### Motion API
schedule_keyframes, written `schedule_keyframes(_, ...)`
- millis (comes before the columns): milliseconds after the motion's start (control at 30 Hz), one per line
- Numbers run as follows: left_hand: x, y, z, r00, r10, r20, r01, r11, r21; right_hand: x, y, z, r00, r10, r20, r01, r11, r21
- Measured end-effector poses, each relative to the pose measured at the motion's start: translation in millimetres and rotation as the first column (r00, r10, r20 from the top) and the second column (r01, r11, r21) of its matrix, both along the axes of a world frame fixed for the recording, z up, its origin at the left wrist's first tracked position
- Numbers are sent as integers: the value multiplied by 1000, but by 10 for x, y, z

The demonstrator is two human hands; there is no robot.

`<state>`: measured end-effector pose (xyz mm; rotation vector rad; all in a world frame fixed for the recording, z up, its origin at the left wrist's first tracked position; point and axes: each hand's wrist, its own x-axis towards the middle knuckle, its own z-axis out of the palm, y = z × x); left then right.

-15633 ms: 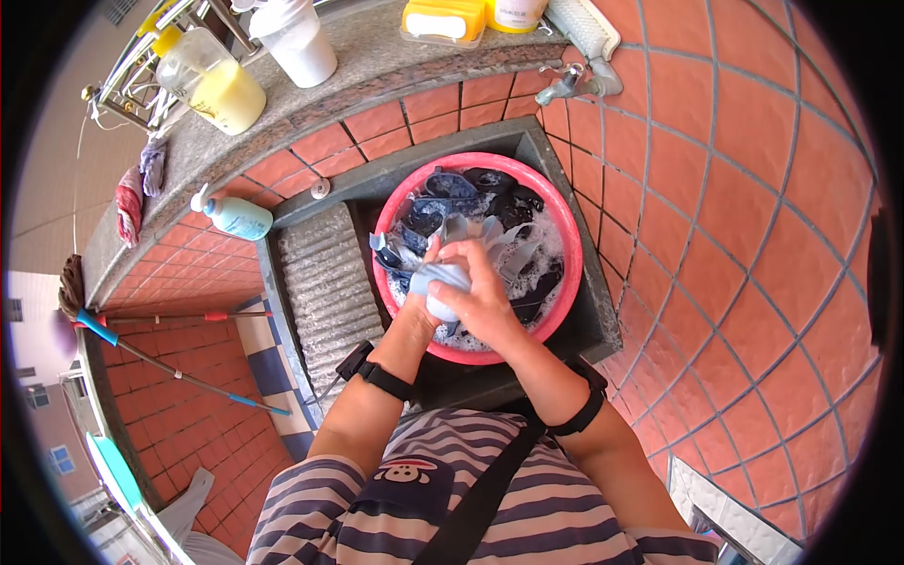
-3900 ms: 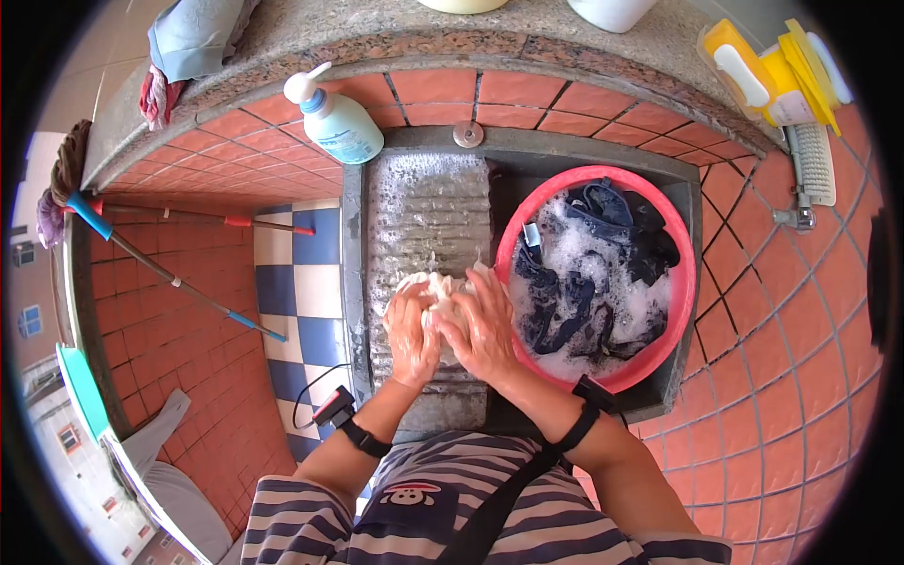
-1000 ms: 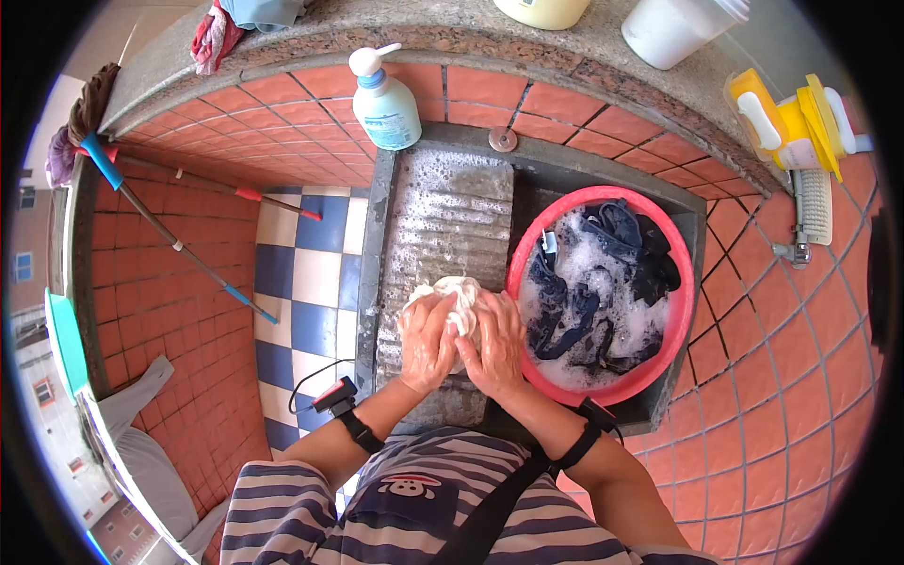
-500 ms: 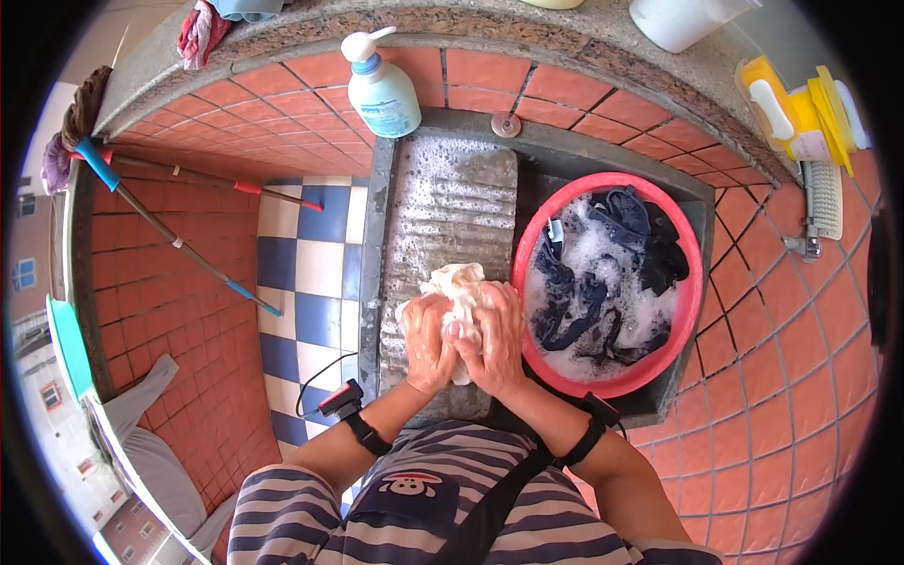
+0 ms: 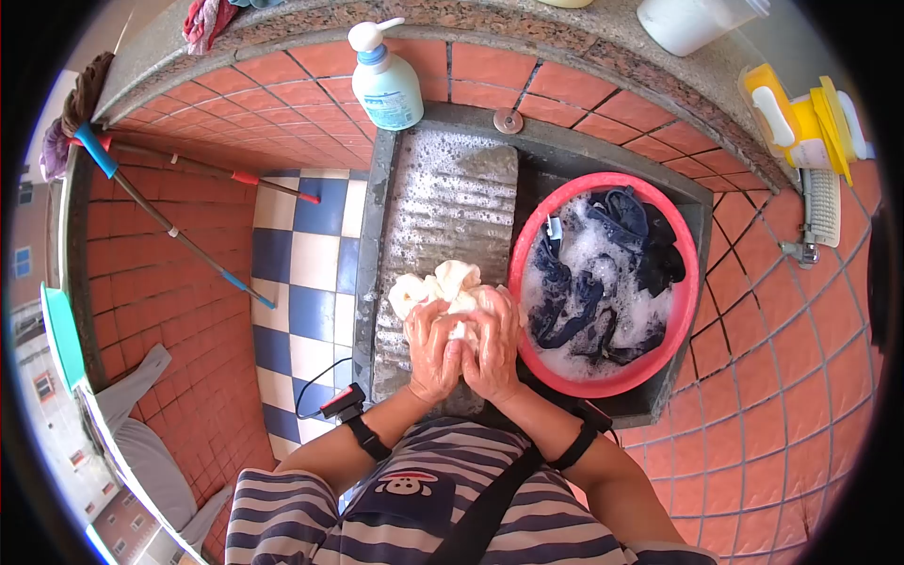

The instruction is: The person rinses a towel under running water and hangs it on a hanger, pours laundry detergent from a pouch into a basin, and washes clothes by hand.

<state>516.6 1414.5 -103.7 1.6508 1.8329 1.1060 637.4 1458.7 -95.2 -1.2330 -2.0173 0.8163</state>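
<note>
Both of my hands grip a wet, cream-white cloth (image 5: 450, 281) above the lower part of the ridged stone washboard (image 5: 447, 202). My left hand (image 5: 433, 353) is closed on the cloth's left side, and my right hand (image 5: 492, 347) is closed on its right, the two hands side by side with thumbs close together. The bunched cloth sticks out beyond my fingers; its exact kind does not show. Suds cover the washboard's upper part. Just right of my right hand stands a red basin (image 5: 692, 273) holding dark clothes (image 5: 621, 217) in foamy water.
A pump bottle (image 5: 388, 94) stands at the washboard's far left corner. Stone sink edges (image 5: 372, 217) frame the washboard and basin. A tap (image 5: 800, 252) and yellow brushes (image 5: 810, 122) are at the right. Mop handles (image 5: 179, 235) lean at the left.
My hands have shifted slightly and drawn closer together at the palms. The cloth is bunched differently, with more of it spreading out to the upper left.
</note>
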Motion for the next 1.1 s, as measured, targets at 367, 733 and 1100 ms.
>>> schedule_keyframes(367,-168,1238,-16,934,196,-300,-246,959,-139,-275,969,-437,974,-150,169,146,989,37)
schedule_keyframes(733,-219,1219,-294,948,185,-260,-214,973,-88,-331,1042,-343,941,-148,303,109,984,140)
schedule_keyframes(1100,77,391,2,938,-263,-228,185,931,-313,1172,610,-12,704,-636,-314,406,724,-557)
